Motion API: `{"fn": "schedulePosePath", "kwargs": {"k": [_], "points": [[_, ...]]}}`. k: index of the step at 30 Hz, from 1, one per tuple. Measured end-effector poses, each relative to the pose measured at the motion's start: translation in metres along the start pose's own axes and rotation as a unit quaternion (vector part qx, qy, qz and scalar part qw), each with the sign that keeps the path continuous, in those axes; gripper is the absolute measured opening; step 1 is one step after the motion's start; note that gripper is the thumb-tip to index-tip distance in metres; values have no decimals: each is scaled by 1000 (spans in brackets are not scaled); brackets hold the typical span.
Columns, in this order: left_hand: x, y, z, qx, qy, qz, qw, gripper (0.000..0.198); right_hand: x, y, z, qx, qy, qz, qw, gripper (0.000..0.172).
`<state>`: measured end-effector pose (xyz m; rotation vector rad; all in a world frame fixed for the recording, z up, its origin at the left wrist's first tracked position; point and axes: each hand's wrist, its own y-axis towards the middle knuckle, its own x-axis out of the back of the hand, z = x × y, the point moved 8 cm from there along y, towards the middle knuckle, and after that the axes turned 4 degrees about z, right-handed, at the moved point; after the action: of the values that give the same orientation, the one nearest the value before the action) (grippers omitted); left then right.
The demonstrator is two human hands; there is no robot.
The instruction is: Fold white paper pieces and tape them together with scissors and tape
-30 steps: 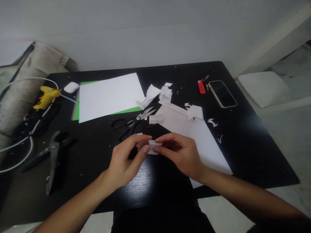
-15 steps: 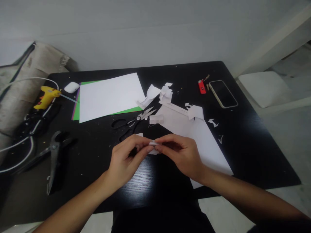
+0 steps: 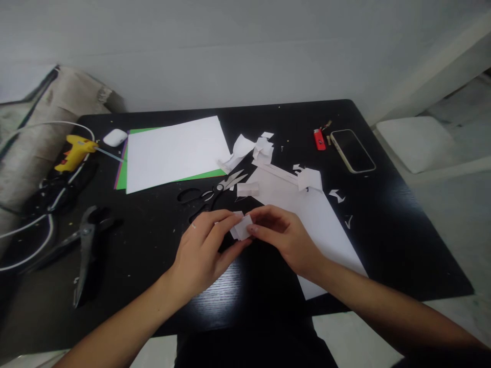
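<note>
Between my hands, above the black table, is a small folded piece of white paper (image 3: pixel 242 228), with what look like several layers. My left hand (image 3: pixel 205 245) grips it from the left, fingers over the top and thumb beneath. My right hand (image 3: pixel 286 237) pinches its right edge between thumb and fingers. Just beyond my left hand lie scissors (image 3: pixel 219 188) with black handles, their blades apart and pointing right. A large white sheet (image 3: pixel 326 230) lies partly under my right forearm. A small folded white strip (image 3: pixel 247 189) rests by the scissor tips.
White sheets (image 3: pixel 172 153) are stacked over green paper at the back left. Paper scraps (image 3: pixel 263 149) lie mid-table. A yellow glue gun (image 3: pixel 76 152), white earphone case (image 3: pixel 115 137) and pliers (image 3: pixel 87 235) are on the left. A red lighter (image 3: pixel 319 139) and phone (image 3: pixel 353 151) lie right.
The folded paper has been turned so a flat white face shows instead of its thin edge. My left fingers have shifted over its top; my right hand still pinches its right side.
</note>
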<state>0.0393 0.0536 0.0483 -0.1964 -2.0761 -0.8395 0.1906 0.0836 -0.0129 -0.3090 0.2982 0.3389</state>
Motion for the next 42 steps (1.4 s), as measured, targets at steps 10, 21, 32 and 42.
{"fn": "schedulePosePath", "kwargs": {"k": [10,21,32,42], "points": [[4,5,0,-31,6,16,999,43,1,-1,7,-6,-33,-18,999,18],[2,4,0,-56,9,43,997,46,2,-2,9,21,-47,-27,998,17],[-1,4,2,-56,31,49,997,60,6,-3,8,24,-62,-50,997,20],[2,3,-5,-69,1,41,997,48,3,-3,11,40,-89,-38,995,15]]}}
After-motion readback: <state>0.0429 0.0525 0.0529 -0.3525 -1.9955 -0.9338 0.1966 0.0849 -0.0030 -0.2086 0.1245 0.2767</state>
